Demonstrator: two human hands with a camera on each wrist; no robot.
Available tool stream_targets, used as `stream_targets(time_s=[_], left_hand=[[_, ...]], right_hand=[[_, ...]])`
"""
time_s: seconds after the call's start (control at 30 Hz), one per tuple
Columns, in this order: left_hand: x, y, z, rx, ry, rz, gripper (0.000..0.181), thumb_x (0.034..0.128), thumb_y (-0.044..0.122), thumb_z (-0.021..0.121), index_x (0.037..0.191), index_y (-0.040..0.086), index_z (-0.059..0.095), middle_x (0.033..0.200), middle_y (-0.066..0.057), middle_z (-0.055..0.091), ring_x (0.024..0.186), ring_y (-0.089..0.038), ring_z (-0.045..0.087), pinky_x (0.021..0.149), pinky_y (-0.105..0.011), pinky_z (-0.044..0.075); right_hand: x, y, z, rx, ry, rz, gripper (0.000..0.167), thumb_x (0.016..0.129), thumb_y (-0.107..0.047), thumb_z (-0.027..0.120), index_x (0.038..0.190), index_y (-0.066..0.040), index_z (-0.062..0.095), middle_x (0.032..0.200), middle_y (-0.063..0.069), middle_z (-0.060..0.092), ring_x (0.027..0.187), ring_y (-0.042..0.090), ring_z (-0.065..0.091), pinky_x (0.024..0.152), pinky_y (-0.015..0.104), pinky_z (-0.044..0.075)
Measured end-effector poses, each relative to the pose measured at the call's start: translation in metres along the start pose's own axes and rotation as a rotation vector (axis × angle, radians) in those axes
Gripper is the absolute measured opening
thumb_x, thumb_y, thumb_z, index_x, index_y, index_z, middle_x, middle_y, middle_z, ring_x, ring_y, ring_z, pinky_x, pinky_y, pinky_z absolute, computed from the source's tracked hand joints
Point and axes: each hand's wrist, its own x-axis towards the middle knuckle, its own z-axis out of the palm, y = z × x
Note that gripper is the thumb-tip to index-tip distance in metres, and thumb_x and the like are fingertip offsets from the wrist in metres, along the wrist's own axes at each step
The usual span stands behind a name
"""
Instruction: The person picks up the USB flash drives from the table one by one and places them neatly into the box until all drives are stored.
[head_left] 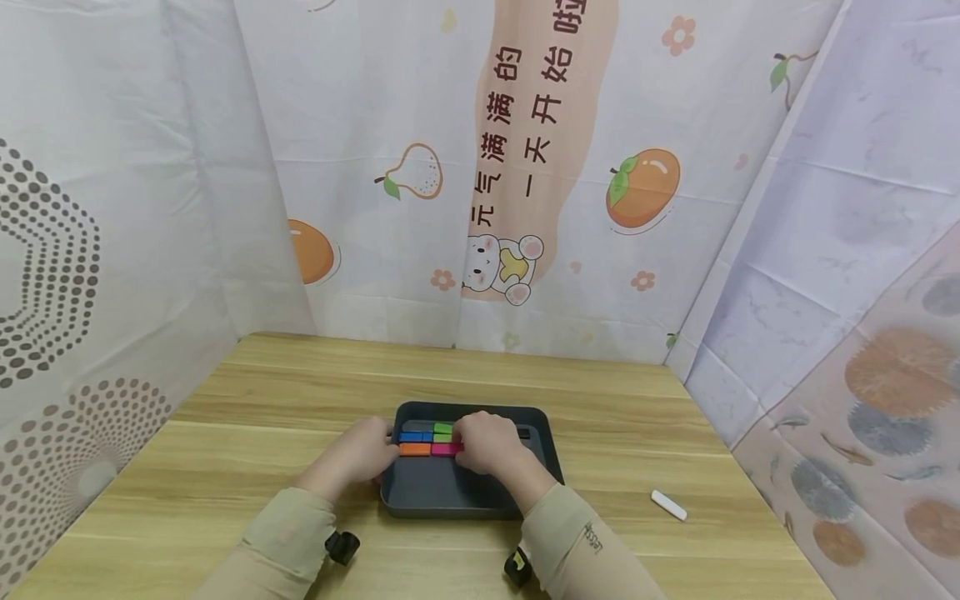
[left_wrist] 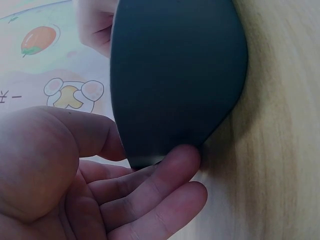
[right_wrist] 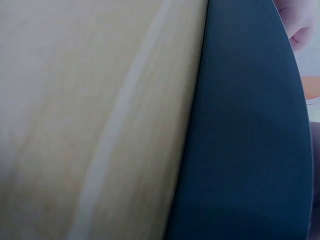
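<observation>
A dark grey tray (head_left: 465, 500) lies on the table. My left hand (head_left: 366, 450) grips its left end. In the left wrist view, the thumb of the left hand (left_wrist: 130, 180) is at the rim and the fingers lie against the outer wall of the tray (left_wrist: 175, 75). Inside the tray sit small oblong blocks: blue (head_left: 411, 437), orange (head_left: 415, 450), green (head_left: 443, 429) and pink (head_left: 444, 449). My right hand (head_left: 487, 443) reaches into the tray, its fingers down at the right end of the pink block. Its fingertips are hidden, so whether it pinches a block does not show.
A white stick-shaped piece (head_left: 669, 505) lies on the wooden table (head_left: 300, 392), right of the tray. Near the tray's right wall, a small black piece (head_left: 523, 433) shows behind the right hand. Patterned curtains (head_left: 360, 275) hang at the back and both sides.
</observation>
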Motion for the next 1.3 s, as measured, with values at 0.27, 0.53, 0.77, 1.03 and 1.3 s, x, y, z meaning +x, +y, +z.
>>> stream_targets(time_s=[0.27, 0.53, 0.77, 1.03, 1.3], left_hand=[[0.0, 0.0, 0.0, 0.002, -0.003, -0.005, 0.034, 0.0957, 0.006, 0.06, 0.127, -0.006, 0.065, 0.087, -0.009, 0.068, 0.053, -0.019, 0.062, 0.046, -0.032, 0.053], [0.002, -0.002, 0.001, -0.009, 0.0, -0.011, 0.036, 0.0955, 0.006, 0.059, 0.129, -0.006, 0.065, 0.089, -0.01, 0.068, 0.053, -0.019, 0.062, 0.045, -0.032, 0.053], [0.003, -0.001, 0.001, -0.005, -0.002, -0.02, 0.037, 0.0956, 0.006, 0.06, 0.131, -0.005, 0.063, 0.093, -0.012, 0.068, 0.053, -0.019, 0.063, 0.046, -0.032, 0.053], [0.001, -0.002, 0.0, 0.007, -0.001, -0.013, 0.032, 0.0952, 0.006, 0.061, 0.125, -0.006, 0.066, 0.091, -0.012, 0.068, 0.055, -0.019, 0.062, 0.047, -0.033, 0.054], [0.002, -0.002, 0.001, 0.003, 0.002, -0.002, 0.033, 0.0949, 0.006, 0.06, 0.125, -0.007, 0.066, 0.089, -0.011, 0.068, 0.054, -0.019, 0.062, 0.046, -0.032, 0.053]], right_hand=[[-0.001, 0.003, -0.004, 0.001, 0.004, 0.001, 0.015, 0.085, -0.028, 0.08, 0.099, -0.021, 0.078, 0.089, -0.007, 0.069, 0.068, 0.012, 0.053, 0.057, 0.031, 0.05], [-0.002, 0.012, -0.015, 0.072, 0.015, -0.007, 0.023, 0.086, -0.035, 0.079, 0.105, -0.02, 0.077, 0.086, -0.009, 0.067, 0.071, 0.011, 0.056, 0.062, 0.033, 0.052], [-0.007, 0.021, -0.03, 0.123, 0.042, -0.016, 0.025, 0.087, -0.032, 0.077, 0.109, -0.021, 0.077, 0.094, -0.006, 0.07, 0.081, 0.011, 0.063, 0.067, 0.035, 0.055], [-0.017, 0.032, -0.047, 0.193, 0.081, -0.036, 0.028, 0.089, -0.033, 0.077, 0.114, -0.019, 0.076, 0.096, -0.005, 0.068, 0.084, 0.012, 0.062, 0.073, 0.038, 0.054], [-0.025, 0.049, -0.059, 0.234, 0.125, -0.033, 0.03, 0.09, -0.032, 0.078, 0.115, -0.017, 0.075, 0.099, -0.003, 0.07, 0.09, 0.015, 0.065, 0.079, 0.04, 0.055]])
